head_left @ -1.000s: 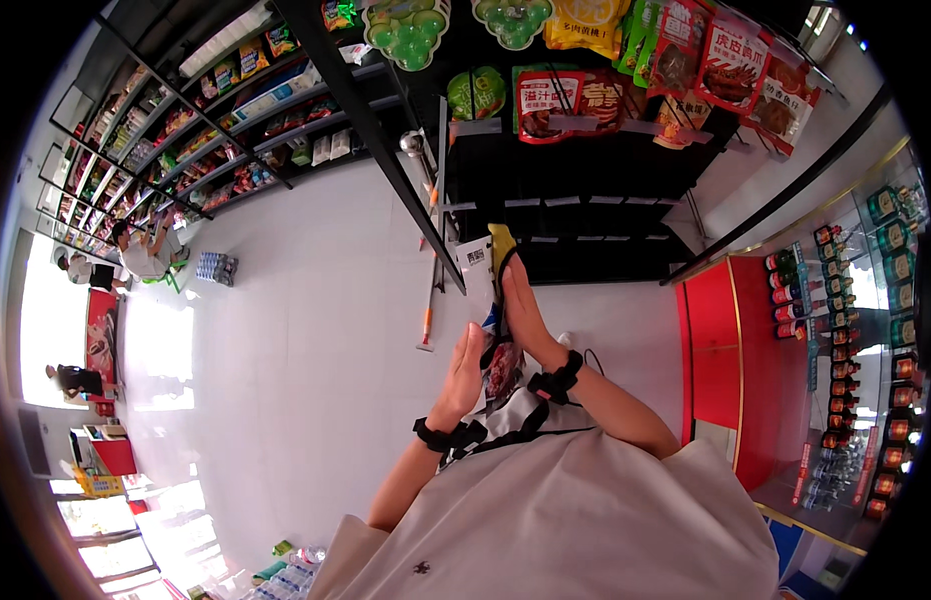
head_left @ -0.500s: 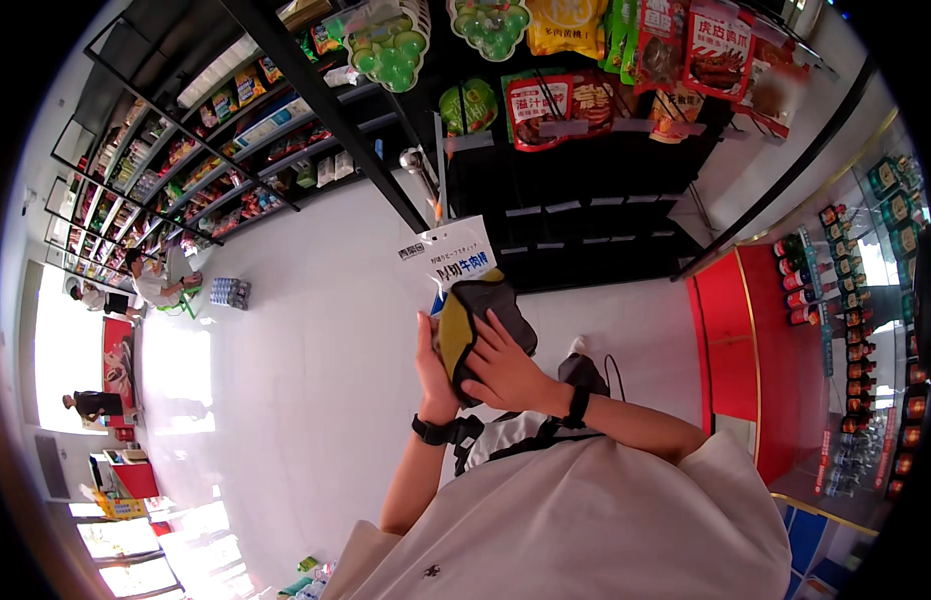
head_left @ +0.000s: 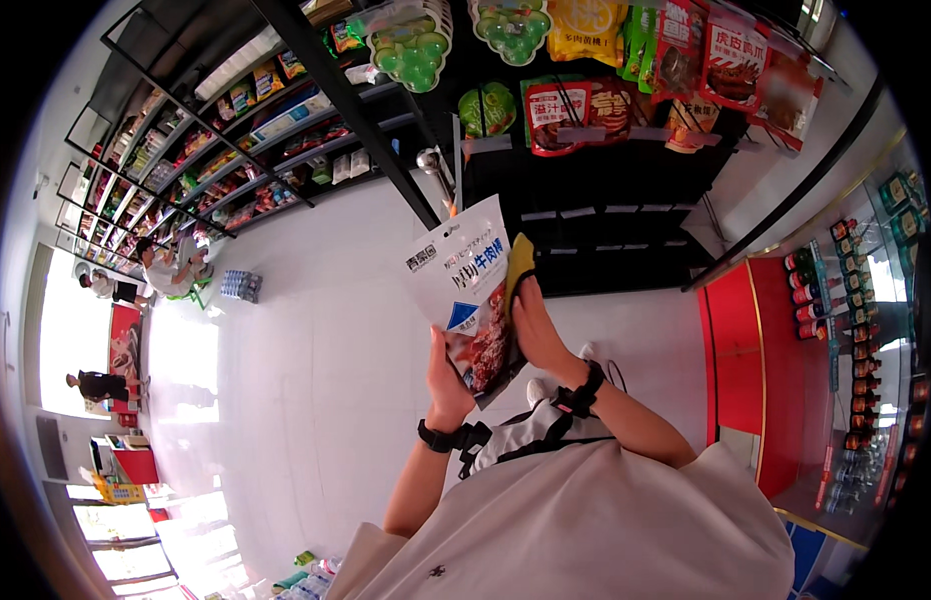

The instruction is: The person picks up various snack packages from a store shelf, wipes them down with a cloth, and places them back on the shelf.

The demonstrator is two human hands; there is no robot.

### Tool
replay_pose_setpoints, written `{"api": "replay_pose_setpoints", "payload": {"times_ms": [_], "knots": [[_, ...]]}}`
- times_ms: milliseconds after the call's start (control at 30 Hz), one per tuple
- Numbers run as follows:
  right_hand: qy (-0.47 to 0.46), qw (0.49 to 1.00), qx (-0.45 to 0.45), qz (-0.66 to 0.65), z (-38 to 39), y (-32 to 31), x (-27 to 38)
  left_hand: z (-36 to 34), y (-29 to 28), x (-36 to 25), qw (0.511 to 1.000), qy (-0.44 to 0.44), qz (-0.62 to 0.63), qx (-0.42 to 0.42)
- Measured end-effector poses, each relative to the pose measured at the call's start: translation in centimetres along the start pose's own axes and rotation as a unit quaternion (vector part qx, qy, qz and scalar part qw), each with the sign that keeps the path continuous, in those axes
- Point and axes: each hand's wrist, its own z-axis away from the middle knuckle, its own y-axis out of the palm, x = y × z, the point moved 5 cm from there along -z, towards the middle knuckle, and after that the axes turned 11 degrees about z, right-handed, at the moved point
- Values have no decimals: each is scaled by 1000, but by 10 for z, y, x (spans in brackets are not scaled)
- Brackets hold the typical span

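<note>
A white snack pouch (head_left: 455, 265) with a meat picture on its lower part is tilted in front of my body. My left hand (head_left: 450, 385) grips its lower left side, the thumb along the front and the other fingers hidden behind. A yellow and dark grey cloth (head_left: 521, 262) lies along the pouch's right edge. My right hand (head_left: 541, 328) holds that cloth against the edge, with part of the cloth hidden by the hand and the pouch. Both wrists wear black bands.
Ahead stands a black rack with hanging snack packs (head_left: 557, 115) and a dark metal post (head_left: 350, 110). To the right are a red cabinet (head_left: 735, 345) and shelved bottles (head_left: 860, 365). A bottle pack (head_left: 241, 286) sits on the floor at left, with several people farther off.
The cloth has moved off the pouch's front to its right edge, with my right hand. More of the pouch's front now shows, and the whole view has shifted slightly.
</note>
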Motion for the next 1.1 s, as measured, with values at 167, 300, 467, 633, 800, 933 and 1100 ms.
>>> {"api": "replay_pose_setpoints", "payload": {"times_ms": [167,300,467,633,800,933,1100], "knots": [[135,982,87,-102,5,-18,-5,-1,-21,-8,999,26,-4,-37],[190,942,120,-250,17,-26,-15,-13,-29,-30,982,105,-106,-112],[275,894,109,-336,30,-41,-6,-25,-12,-42,936,136,-308,-99],[221,970,60,-76,25,-61,2,-12,4,-30,843,291,-451,9],[-98,985,56,130,28,-58,78,-18,-11,18,959,135,-244,54],[-137,980,59,132,39,-48,75,-18,-12,21,971,126,-184,86],[-188,965,124,138,48,-44,81,-1,-16,20,994,45,-92,24]]}}
